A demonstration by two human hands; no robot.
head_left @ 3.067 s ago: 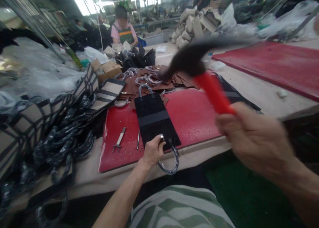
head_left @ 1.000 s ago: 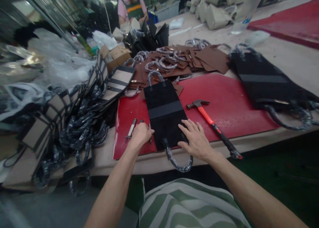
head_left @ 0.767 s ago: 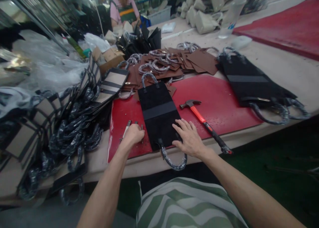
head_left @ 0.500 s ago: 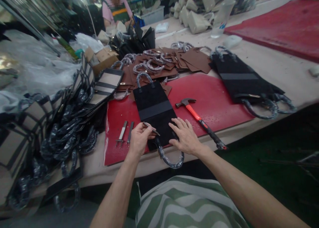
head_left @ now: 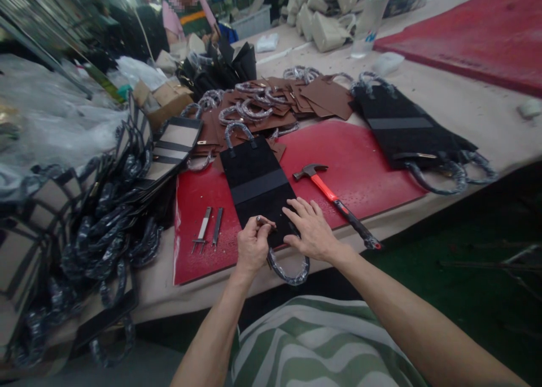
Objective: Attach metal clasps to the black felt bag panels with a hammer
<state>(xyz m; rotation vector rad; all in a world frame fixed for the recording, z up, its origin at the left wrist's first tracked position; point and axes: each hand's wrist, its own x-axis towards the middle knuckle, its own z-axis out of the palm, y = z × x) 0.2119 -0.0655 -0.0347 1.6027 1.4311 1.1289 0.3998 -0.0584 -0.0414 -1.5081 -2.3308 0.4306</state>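
Note:
A black bag panel (head_left: 259, 167) with plastic-wrapped loop handles at both ends lies flat on a red board (head_left: 359, 161). My left hand (head_left: 253, 247) is closed around a slim pen-like metal tool (head_left: 259, 220), mostly covered by the fingers, over the panel's near end. Flat against the panel's right edge, my right hand (head_left: 311, 229) rests with fingers spread. The near handle (head_left: 292, 275) loops toward me past the table edge. To the right lies a claw hammer (head_left: 326, 189) with an orange and black grip. Left of the panel are a pronged metal tool (head_left: 203, 229) and a thin metal bar (head_left: 217, 227).
Stacked black panels with wrapped handles (head_left: 114, 218) crowd the left. Brown pieces (head_left: 326, 98) lie piled behind the board. More black panels (head_left: 402, 122) are at right, near another red board (head_left: 474, 37). A person (head_left: 190, 17) sits across the table.
My left hand has shifted right and turned, bringing the pen-like tool closer to my right hand. My right hand stays on the panel. The whole view has shifted slightly.

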